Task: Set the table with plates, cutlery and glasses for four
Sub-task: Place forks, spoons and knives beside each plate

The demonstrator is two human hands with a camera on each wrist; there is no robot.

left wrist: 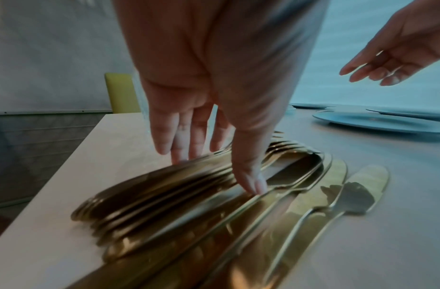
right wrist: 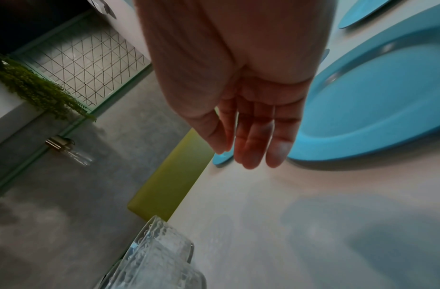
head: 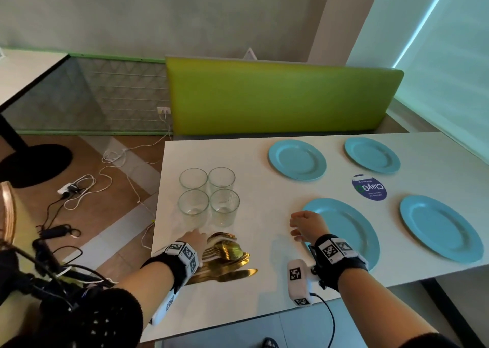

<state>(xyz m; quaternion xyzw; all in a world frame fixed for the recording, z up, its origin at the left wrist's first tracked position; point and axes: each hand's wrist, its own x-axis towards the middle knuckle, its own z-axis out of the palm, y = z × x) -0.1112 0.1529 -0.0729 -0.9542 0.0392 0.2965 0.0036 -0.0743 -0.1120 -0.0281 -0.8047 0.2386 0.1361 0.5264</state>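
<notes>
Several blue plates lie on the white table [head: 264,215], the nearest one [head: 354,231] beside my right hand. Clear glasses [head: 209,196] stand clustered at the table's left. A pile of gold cutlery [head: 227,257] lies in front of them near the front edge. My left hand [head: 194,239] hovers over the pile with straight fingers; in the left wrist view its thumb [left wrist: 251,176] touches a handle among the gold cutlery [left wrist: 214,205]. My right hand [head: 304,226] hangs above bare table, left of the nearest plate [right wrist: 374,101], with fingers [right wrist: 256,140] relaxed and holding nothing.
A green padded bench back [head: 277,96] runs along the far side of the table. A round blue sticker [head: 369,187] sits between the plates. Cables and a power strip [head: 71,189] lie on the floor to the left, near another table's black base [head: 34,162].
</notes>
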